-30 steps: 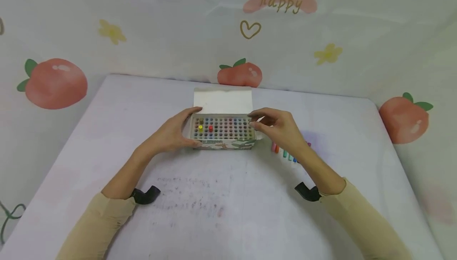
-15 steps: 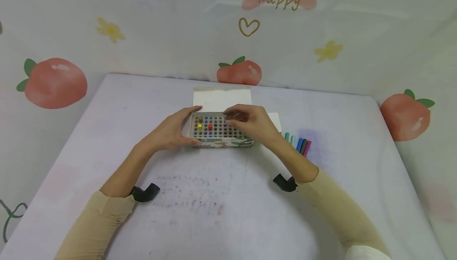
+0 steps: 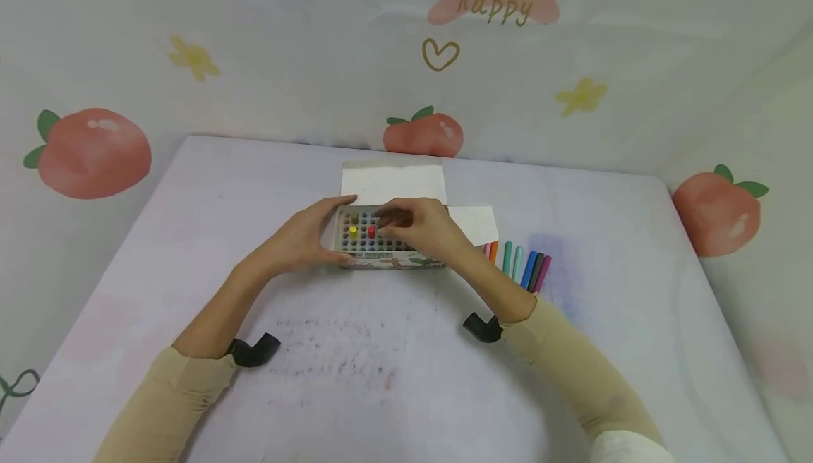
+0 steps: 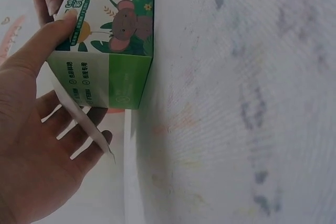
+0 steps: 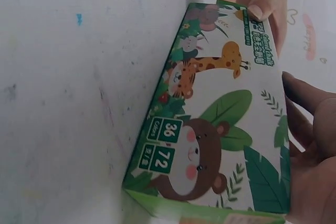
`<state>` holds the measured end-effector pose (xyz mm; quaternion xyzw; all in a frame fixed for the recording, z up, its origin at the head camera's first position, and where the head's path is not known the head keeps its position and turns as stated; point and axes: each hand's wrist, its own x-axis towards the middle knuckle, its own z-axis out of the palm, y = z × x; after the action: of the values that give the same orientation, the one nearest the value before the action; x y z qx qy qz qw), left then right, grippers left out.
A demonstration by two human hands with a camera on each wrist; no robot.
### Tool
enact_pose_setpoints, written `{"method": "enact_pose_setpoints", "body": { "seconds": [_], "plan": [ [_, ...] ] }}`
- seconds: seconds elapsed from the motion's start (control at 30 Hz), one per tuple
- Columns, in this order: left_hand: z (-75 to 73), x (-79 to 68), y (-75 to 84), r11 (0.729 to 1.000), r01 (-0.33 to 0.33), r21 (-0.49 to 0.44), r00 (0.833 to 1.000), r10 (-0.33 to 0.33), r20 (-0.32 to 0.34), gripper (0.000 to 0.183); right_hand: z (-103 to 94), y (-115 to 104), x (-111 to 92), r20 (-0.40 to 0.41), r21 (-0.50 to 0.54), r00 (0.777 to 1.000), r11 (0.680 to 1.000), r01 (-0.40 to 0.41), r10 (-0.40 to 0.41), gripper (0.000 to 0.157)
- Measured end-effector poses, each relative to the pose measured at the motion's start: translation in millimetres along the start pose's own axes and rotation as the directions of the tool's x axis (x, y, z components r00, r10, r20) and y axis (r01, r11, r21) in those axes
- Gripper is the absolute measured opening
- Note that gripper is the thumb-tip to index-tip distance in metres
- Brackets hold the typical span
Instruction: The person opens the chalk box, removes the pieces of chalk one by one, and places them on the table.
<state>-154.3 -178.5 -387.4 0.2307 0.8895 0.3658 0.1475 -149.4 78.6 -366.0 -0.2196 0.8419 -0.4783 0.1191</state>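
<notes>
A chalk box [image 3: 396,262] printed with animals stands on the table, its top full of small round holes. My left hand [image 3: 305,236] grips its left end, thumb [image 4: 65,22] on the front panel and fingers round behind. A yellow chalk stick [image 3: 353,232], a red chalk stick [image 3: 371,232] and a brown chalk stick [image 3: 354,218] stand in the holes. My right hand [image 3: 428,226] is over the middle of the holes, fingers bent, fingertips just right of the red stick. In the right wrist view the box hides those fingertips; I cannot tell whether they pinch anything.
The box's white lid [image 3: 394,181] lies folded back behind it. A white side flap [image 3: 473,224] sticks out right. Beyond it lie several loose chalk sticks [image 3: 528,270], green, blue, black and purple among them. Colour smudges [image 3: 346,357] mark the white table in front.
My right hand has travelled left over the box, from its right end to beside the red chalk, uncovering the side flap and loose sticks. My left hand stays on the box.
</notes>
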Motion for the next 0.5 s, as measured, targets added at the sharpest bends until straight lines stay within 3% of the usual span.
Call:
{"method": "enact_pose_setpoints", "body": {
  "seconds": [0.5],
  "plan": [
    [2.4, 0.5, -1.5, 1.0, 0.0, 0.026, 1.0, 0.0, 0.002, 0.105, 12.6, 4, 7, 0.019, -0.148, 0.999, 0.989, -0.023, 0.026, 0.019]
  ]
}}
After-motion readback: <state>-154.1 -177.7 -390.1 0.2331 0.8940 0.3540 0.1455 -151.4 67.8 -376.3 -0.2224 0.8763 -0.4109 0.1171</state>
